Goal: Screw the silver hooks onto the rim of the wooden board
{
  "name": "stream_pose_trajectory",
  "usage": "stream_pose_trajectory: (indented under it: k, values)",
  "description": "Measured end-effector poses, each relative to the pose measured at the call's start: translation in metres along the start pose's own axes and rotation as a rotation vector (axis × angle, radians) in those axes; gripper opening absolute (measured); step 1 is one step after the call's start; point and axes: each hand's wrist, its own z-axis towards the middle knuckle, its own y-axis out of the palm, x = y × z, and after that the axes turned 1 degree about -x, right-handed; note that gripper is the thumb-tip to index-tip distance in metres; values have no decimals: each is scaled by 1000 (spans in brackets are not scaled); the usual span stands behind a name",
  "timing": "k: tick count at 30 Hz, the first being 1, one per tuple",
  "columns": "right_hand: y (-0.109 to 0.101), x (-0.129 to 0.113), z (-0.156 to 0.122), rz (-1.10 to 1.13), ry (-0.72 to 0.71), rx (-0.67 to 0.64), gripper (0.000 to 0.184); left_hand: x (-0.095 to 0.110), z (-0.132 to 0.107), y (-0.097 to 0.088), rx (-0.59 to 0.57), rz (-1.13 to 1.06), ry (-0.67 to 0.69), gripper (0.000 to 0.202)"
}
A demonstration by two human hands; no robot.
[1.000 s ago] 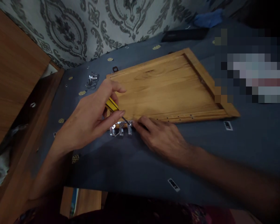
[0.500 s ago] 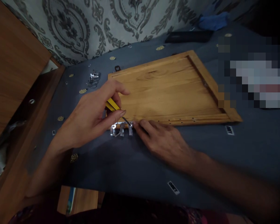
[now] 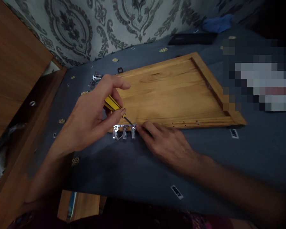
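Note:
My left hand [image 3: 95, 111] is closed round a yellow-and-black screwdriver [image 3: 112, 103], its index finger raised off the handle. The screwdriver's thin shaft slants down to the right, and its tip meets the right end of a shiny metal hook strip [image 3: 124, 129]. Three curved hooks hang from this strip, which lies along the front edge of a framed wooden panel [image 3: 162, 92]. My right hand [image 3: 169, 143] rests at that edge with bent fingers, thumb and index fingertips pinched at the strip's right end. Several small dark holes run along the panel's edge to the right.
Behind my left hand lies a small heap of metal hooks [image 3: 95, 79]. A dark flat case [image 3: 193, 38] and a blue cloth [image 3: 218, 24] are at the back. Wooden furniture [image 3: 14, 63] borders the left side. A blurred-out object [image 3: 269, 82] sits at right.
My left hand has shifted slightly up and left, and the screwdriver handle has turned in its fingers. The tip remains at the strip's right end. My right hand stays in place.

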Motion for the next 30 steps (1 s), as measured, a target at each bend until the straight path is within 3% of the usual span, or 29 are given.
stream_pose_trajectory:
  k: [11,24,30]
  values:
    - [1,0,-1,20,3,-11,32,-1,0,4,10,-10,16,36]
    - [-2,-1,0,30,13,-4,29,-3,3,6,21,55,145,34]
    - [-2,0,-1,30,12,-15,28,1,5,10,104,176,169,25]
